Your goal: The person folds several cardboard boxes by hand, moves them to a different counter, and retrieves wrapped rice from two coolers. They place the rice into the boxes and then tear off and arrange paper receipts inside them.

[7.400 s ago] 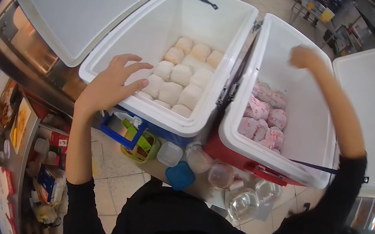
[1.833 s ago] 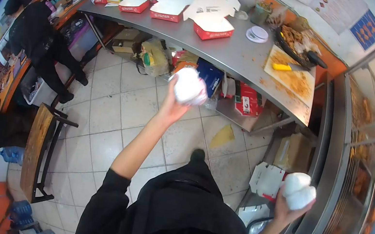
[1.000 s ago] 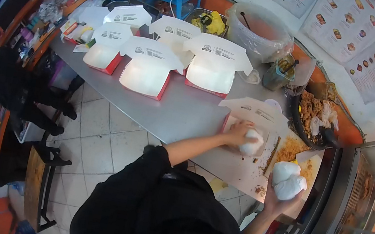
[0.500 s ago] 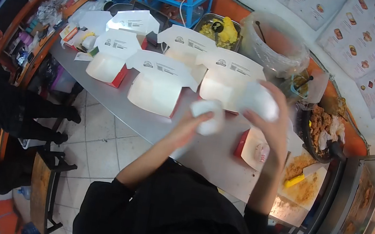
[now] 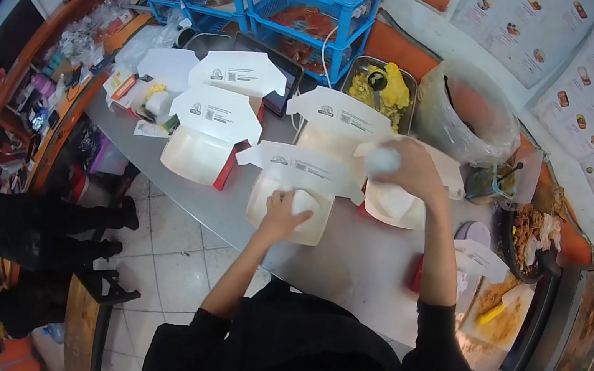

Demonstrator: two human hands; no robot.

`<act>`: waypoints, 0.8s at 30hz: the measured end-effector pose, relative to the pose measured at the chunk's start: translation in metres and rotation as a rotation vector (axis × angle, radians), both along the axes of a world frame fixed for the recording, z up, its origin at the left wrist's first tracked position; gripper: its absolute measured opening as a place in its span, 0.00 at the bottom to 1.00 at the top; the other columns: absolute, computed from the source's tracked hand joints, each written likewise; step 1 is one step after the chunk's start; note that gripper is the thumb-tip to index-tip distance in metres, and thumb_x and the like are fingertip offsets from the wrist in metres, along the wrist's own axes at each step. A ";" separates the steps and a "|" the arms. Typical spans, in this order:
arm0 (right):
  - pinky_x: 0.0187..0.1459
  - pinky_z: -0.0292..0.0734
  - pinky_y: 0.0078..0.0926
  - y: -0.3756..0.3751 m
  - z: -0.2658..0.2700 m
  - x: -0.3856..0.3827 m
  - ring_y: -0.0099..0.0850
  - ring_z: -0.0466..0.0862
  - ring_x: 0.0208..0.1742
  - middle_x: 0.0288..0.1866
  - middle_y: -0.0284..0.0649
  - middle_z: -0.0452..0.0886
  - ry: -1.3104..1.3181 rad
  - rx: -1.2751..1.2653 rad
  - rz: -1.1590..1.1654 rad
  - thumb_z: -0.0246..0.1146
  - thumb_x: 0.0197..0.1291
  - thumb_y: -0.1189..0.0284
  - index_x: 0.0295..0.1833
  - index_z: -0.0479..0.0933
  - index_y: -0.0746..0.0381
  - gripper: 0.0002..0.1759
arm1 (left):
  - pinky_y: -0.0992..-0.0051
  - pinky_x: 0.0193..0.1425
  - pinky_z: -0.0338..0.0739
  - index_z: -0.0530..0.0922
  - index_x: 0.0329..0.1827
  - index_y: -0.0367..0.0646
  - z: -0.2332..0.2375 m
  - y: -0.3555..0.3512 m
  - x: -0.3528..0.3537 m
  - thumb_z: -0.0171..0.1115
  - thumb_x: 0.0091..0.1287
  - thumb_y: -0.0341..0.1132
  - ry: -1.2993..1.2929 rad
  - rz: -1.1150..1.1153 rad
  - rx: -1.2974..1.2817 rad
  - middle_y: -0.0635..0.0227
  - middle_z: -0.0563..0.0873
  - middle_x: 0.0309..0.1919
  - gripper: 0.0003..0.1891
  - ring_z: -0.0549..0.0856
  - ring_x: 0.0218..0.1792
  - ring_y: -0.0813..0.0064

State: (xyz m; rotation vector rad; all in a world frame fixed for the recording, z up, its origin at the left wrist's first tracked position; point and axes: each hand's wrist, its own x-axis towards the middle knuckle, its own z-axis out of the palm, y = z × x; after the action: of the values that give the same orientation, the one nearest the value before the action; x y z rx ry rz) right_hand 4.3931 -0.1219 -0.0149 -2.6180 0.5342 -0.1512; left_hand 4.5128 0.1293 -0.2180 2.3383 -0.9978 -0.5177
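Note:
My left hand (image 5: 280, 219) reaches into an open paper food box (image 5: 265, 215), fingers around a white, rounded bundle (image 5: 304, 202) that looks wrapped. My right hand (image 5: 417, 175) is raised above the open box to its right (image 5: 415, 221), gripping another white bundle (image 5: 381, 162), slightly blurred. Inside that right box lies a further white bundle (image 5: 393, 199), below my right hand. Behind these stands an open box (image 5: 331, 144) with a printed lid; to the left is another open box (image 5: 197, 154) with red sides.
A tray of yellow food (image 5: 383, 83) and a plastic-lined tub (image 5: 463, 119) line the back. A yellow-handled knife (image 5: 494, 313) rests on a board (image 5: 509, 328) near a pan of fried pieces (image 5: 526, 237). Blue racks (image 5: 304, 19) stand behind; another person (image 5: 35, 222) is at left.
My left hand has lowered its white bundle into the middle front box. A white bundle now lies in the right box, under my right hand. The whole view has shifted.

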 end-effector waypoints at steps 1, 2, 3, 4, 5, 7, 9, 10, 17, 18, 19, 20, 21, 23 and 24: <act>0.48 0.76 0.39 0.010 0.005 0.020 0.43 0.81 0.49 0.44 0.44 0.80 -0.128 0.009 -0.001 0.77 0.33 0.67 0.51 0.78 0.56 0.32 | 0.55 0.63 0.68 0.62 0.69 0.37 0.014 0.002 -0.003 0.69 0.58 0.53 0.069 0.018 0.009 0.45 0.71 0.58 0.42 0.68 0.60 0.45; 0.47 0.76 0.41 0.014 -0.002 0.042 0.44 0.81 0.49 0.42 0.44 0.80 -0.249 -0.115 0.074 0.76 0.35 0.68 0.52 0.76 0.56 0.32 | 0.53 0.64 0.66 0.61 0.69 0.37 0.021 0.005 -0.007 0.66 0.59 0.57 0.140 0.035 0.020 0.42 0.69 0.58 0.43 0.66 0.59 0.41; 0.46 0.76 0.43 0.015 -0.016 0.063 0.44 0.80 0.50 0.41 0.43 0.79 -0.368 -0.241 0.147 0.75 0.38 0.70 0.52 0.74 0.56 0.31 | 0.53 0.64 0.66 0.61 0.69 0.37 0.018 0.007 -0.009 0.66 0.59 0.57 0.147 0.024 0.022 0.42 0.69 0.58 0.43 0.66 0.59 0.41; 0.48 0.76 0.41 0.013 -0.026 0.083 0.44 0.81 0.49 0.46 0.43 0.79 -0.210 -0.267 0.269 0.74 0.39 0.71 0.51 0.76 0.55 0.28 | 0.53 0.62 0.68 0.61 0.69 0.37 0.015 0.008 -0.011 0.66 0.59 0.58 0.117 0.035 -0.055 0.43 0.70 0.57 0.43 0.67 0.58 0.42; 0.50 0.76 0.39 0.008 -0.037 0.102 0.44 0.81 0.48 0.50 0.42 0.78 -0.054 -0.292 0.386 0.73 0.41 0.71 0.50 0.77 0.55 0.26 | 0.52 0.60 0.69 0.62 0.69 0.37 0.014 0.008 -0.010 0.66 0.59 0.58 0.084 0.044 -0.135 0.44 0.70 0.56 0.43 0.68 0.57 0.42; 0.54 0.73 0.39 -0.005 -0.084 0.134 0.45 0.78 0.54 0.54 0.44 0.77 0.375 0.040 0.588 0.71 0.43 0.74 0.53 0.77 0.53 0.27 | 0.52 0.59 0.69 0.62 0.68 0.37 0.018 0.006 -0.011 0.65 0.59 0.58 0.092 0.027 -0.116 0.45 0.70 0.55 0.43 0.68 0.57 0.42; 0.57 0.71 0.39 -0.004 -0.131 0.143 0.45 0.77 0.57 0.55 0.45 0.77 0.423 -0.003 0.570 0.70 0.44 0.74 0.55 0.78 0.53 0.27 | 0.51 0.58 0.70 0.62 0.68 0.36 0.019 0.003 -0.016 0.64 0.60 0.58 0.101 -0.001 -0.095 0.45 0.71 0.55 0.43 0.68 0.57 0.42; 0.60 0.69 0.39 -0.001 -0.140 0.143 0.44 0.75 0.61 0.56 0.46 0.78 0.467 -0.043 0.569 0.69 0.46 0.75 0.57 0.78 0.52 0.27 | 0.51 0.60 0.68 0.61 0.69 0.36 0.018 0.000 -0.017 0.63 0.60 0.59 0.100 -0.008 -0.077 0.44 0.70 0.56 0.43 0.68 0.57 0.42; 0.60 0.72 0.39 0.031 -0.032 0.049 0.39 0.76 0.61 0.57 0.49 0.76 -0.429 0.418 0.133 0.58 0.54 0.87 0.60 0.74 0.61 0.26 | 0.51 0.65 0.64 0.57 0.75 0.38 0.032 0.004 -0.026 0.65 0.60 0.55 -0.290 -0.160 -0.198 0.45 0.63 0.63 0.46 0.66 0.61 0.43; 0.56 0.74 0.36 0.050 -0.018 0.021 0.38 0.79 0.55 0.52 0.49 0.77 -0.681 0.243 -0.086 0.58 0.54 0.88 0.59 0.74 0.62 0.25 | 0.52 0.65 0.64 0.57 0.75 0.39 0.046 0.008 -0.028 0.67 0.59 0.52 -0.382 -0.214 -0.235 0.46 0.62 0.64 0.45 0.65 0.62 0.44; 0.52 0.76 0.34 0.069 -0.012 -0.009 0.36 0.81 0.49 0.48 0.49 0.78 -0.923 0.030 -0.305 0.58 0.54 0.88 0.58 0.73 0.64 0.24 | 0.53 0.65 0.64 0.59 0.75 0.40 0.077 0.014 -0.039 0.68 0.60 0.49 -0.217 -0.194 -0.270 0.46 0.61 0.65 0.43 0.64 0.63 0.45; 0.50 0.76 0.32 0.077 -0.022 -0.041 0.34 0.81 0.44 0.46 0.48 0.77 -1.047 -0.210 -0.471 0.58 0.55 0.88 0.57 0.72 0.65 0.22 | 0.54 0.65 0.63 0.60 0.74 0.42 0.100 0.016 -0.049 0.68 0.60 0.46 -0.049 -0.188 -0.296 0.47 0.60 0.66 0.41 0.63 0.64 0.47; 0.48 0.76 0.30 0.086 -0.042 -0.078 0.33 0.81 0.38 0.45 0.47 0.75 -1.156 -0.466 -0.630 0.58 0.56 0.88 0.57 0.70 0.66 0.21 | 0.55 0.64 0.64 0.62 0.73 0.43 0.094 0.022 -0.056 0.68 0.61 0.43 -0.112 -0.231 -0.439 0.48 0.59 0.66 0.38 0.63 0.64 0.49; 0.47 0.74 0.28 0.125 -0.088 -0.153 0.32 0.78 0.34 0.45 0.46 0.74 -1.098 -0.440 -0.901 0.58 0.56 0.88 0.59 0.67 0.68 0.23 | 0.58 0.61 0.64 0.67 0.68 0.43 0.090 0.032 -0.076 0.67 0.62 0.38 -0.157 -0.349 -0.586 0.48 0.60 0.64 0.31 0.63 0.62 0.52; 0.45 0.75 0.27 0.151 -0.107 -0.193 0.32 0.79 0.38 0.52 0.48 0.71 -1.064 -0.368 -0.980 0.57 0.55 0.89 0.60 0.66 0.67 0.25 | 0.59 0.59 0.64 0.71 0.65 0.42 0.092 0.036 -0.088 0.67 0.62 0.36 -0.162 -0.418 -0.577 0.47 0.62 0.63 0.27 0.64 0.61 0.52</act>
State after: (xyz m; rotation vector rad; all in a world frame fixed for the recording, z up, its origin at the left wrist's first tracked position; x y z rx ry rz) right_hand 4.2003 0.0292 -0.1216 -1.8681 1.3355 -1.9038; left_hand 4.4249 0.1653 -0.1261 1.6825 -1.4945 -0.1540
